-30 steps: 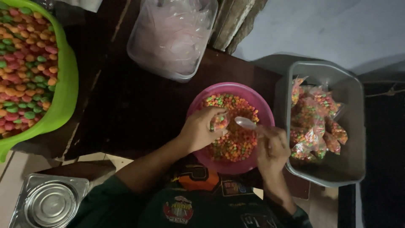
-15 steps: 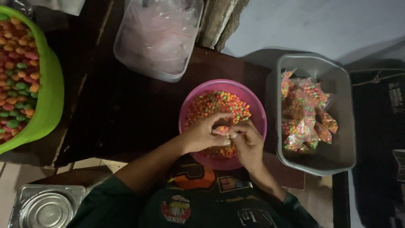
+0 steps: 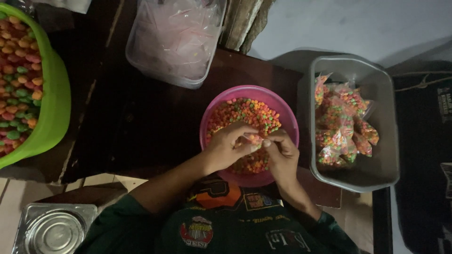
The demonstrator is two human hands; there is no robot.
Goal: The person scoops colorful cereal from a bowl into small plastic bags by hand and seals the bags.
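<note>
A pink bowl [image 3: 287, 123] of small multicoloured puffed snacks [image 3: 245, 113] stands on the dark table right in front of me. Both my hands hover over its near half, fingertips meeting. My left hand [image 3: 230, 146] and my right hand [image 3: 282, 157] together pinch a small clear plastic bag [image 3: 255, 139] that holds a few of the snacks. The bag is mostly hidden by my fingers.
A large green basin [image 3: 56, 99] of the same snacks sits at the left edge. A clear tub [image 3: 174, 42] of empty plastic bags stands behind the bowl. A grey tub [image 3: 386, 141] with several filled packets [image 3: 343, 127] is at the right. A metal tin [image 3: 52, 230] lies at bottom left.
A second ago my right hand held a pale spoon over the bowl, apart from the left. The hands have since come together on the small bag.
</note>
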